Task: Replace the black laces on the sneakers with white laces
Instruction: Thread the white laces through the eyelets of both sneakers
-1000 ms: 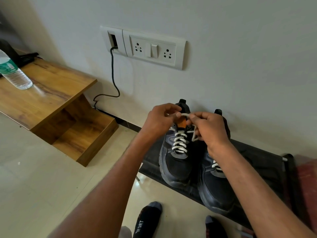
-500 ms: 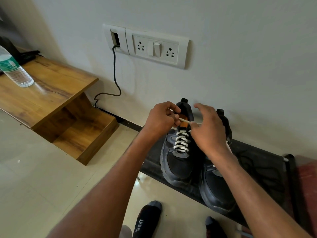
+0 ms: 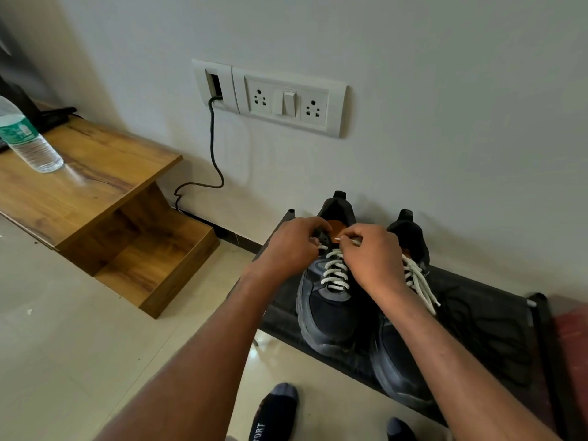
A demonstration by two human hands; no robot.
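White lace [image 3: 334, 271] crossed up most of the left-hand sneaker [image 3: 327, 300], near the wall-side edge of the low black rack [image 3: 496, 316]. Tip of that lace pinched in the right hand [image 3: 370, 261], aimed at a top eyelet. Eyelet flap gripped by the left hand [image 3: 294, 249], fingers curled on it. Judged: last eyelets of this shoe being threaded; next, tip through the hole, then slack drawn even. Second sneaker [image 3: 404, 354] touching the first, white lace ends [image 3: 420, 284] trailing loose over it. Dark tangle, likely the removed black laces [image 3: 471, 313], lying on the rack toward its right end. No containers holding task items; water bottle [image 3: 27, 138] on the wooden shelf [image 3: 95, 173] well apart.
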